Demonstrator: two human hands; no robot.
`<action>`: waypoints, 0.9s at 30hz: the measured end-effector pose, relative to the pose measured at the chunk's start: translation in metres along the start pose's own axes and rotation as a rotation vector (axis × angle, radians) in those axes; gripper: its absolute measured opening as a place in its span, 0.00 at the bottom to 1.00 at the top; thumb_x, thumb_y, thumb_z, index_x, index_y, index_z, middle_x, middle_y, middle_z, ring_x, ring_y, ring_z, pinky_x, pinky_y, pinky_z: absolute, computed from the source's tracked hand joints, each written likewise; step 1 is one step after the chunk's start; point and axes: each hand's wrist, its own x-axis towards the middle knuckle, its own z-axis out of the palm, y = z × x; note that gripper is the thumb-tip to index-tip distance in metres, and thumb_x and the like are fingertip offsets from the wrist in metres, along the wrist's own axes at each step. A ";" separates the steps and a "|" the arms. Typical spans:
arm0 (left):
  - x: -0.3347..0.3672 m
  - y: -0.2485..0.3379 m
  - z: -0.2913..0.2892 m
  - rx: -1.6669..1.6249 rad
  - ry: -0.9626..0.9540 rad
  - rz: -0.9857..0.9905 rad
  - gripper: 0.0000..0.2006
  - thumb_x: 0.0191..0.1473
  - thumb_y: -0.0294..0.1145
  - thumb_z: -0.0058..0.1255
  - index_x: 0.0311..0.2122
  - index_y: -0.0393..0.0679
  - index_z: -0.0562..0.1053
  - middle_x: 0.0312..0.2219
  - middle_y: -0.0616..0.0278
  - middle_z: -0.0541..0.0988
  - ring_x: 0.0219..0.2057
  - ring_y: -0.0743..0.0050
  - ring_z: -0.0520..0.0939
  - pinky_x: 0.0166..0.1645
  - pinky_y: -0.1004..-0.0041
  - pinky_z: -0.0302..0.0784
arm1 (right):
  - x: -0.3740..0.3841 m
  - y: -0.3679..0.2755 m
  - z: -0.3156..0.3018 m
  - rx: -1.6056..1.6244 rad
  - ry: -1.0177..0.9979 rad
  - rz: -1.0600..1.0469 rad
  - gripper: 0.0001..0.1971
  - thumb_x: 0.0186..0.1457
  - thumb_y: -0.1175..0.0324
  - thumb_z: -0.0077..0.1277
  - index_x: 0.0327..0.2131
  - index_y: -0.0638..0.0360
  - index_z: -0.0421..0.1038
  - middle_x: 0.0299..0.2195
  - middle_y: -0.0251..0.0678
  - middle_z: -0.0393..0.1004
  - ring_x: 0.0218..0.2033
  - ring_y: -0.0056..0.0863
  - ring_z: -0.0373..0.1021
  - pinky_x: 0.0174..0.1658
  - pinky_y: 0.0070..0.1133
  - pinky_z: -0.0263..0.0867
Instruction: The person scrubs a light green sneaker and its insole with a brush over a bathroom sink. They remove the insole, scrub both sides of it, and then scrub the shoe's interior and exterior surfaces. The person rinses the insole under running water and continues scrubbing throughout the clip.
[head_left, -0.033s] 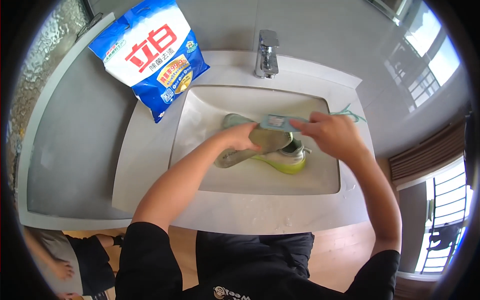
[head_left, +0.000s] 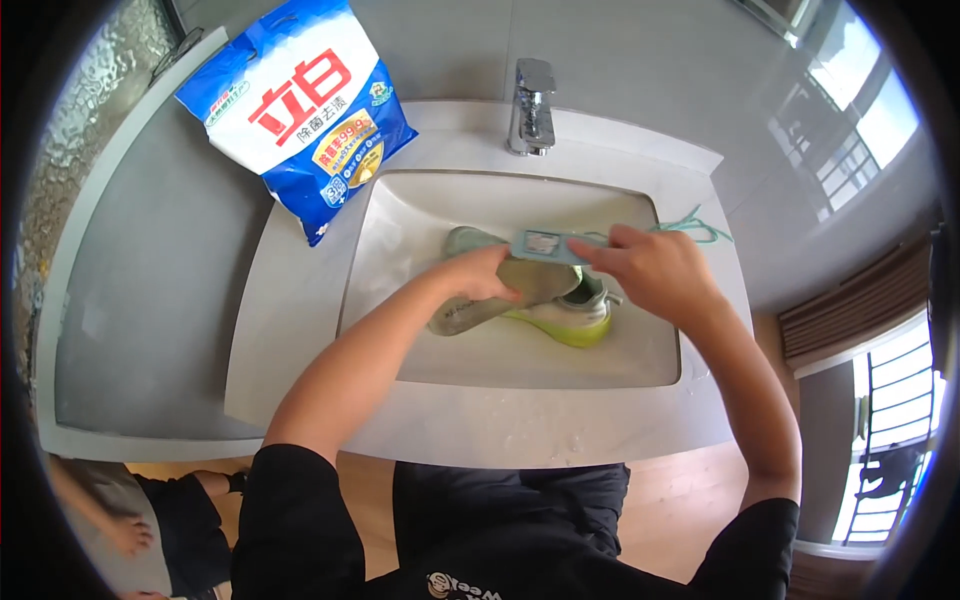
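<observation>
Over the white sink (head_left: pixel 390 210), my left hand (head_left: pixel 478 275) is closed around the middle of a greyish-green insole (head_left: pixel 540 280), which lies slanted in its grip. My right hand (head_left: pixel 660 270) grips a light blue brush (head_left: pixel 542 245) with a label on its back. The brush lies against the insole's upper edge; its bristles are hidden. Beneath the insole rests a pale shoe (head_left: pixel 585 322) with a yellow-green sole, partly covered. Another pale green piece (head_left: pixel 470 240) shows behind my left hand; I cannot tell whether it belongs to that shoe.
A chrome faucet (head_left: pixel 533 110) stands behind the sink. At the back left is a blue and white detergent bag (head_left: pixel 310 120). Light green laces (head_left: pixel 700 228) lie on the right rim. Someone else's hand (head_left: pixel 128 535) shows at the lower left.
My right hand and the brush have shifted slightly left along the insole. My left hand stays in place.
</observation>
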 end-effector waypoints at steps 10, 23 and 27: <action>0.004 -0.024 -0.003 0.017 -0.013 -0.053 0.37 0.48 0.33 0.73 0.62 0.38 0.69 0.56 0.50 0.79 0.58 0.59 0.79 0.63 0.64 0.72 | 0.006 -0.017 -0.025 -0.021 0.130 0.004 0.23 0.55 0.70 0.56 0.54 0.34 0.79 0.27 0.26 0.71 0.23 0.27 0.75 0.22 0.26 0.71; 0.004 -0.018 -0.003 0.027 0.007 0.003 0.35 0.49 0.34 0.72 0.62 0.37 0.69 0.55 0.51 0.80 0.57 0.58 0.80 0.62 0.63 0.73 | -0.019 0.022 -0.036 -0.135 -0.065 0.294 0.22 0.60 0.71 0.52 0.55 0.30 0.78 0.31 0.30 0.77 0.25 0.33 0.77 0.28 0.30 0.74; -0.001 -0.007 -0.001 0.020 0.028 -0.015 0.35 0.50 0.34 0.72 0.61 0.37 0.69 0.55 0.52 0.81 0.56 0.59 0.80 0.61 0.64 0.73 | -0.007 -0.020 -0.006 -0.004 0.000 0.110 0.24 0.57 0.69 0.52 0.55 0.30 0.78 0.33 0.29 0.76 0.25 0.31 0.77 0.27 0.28 0.73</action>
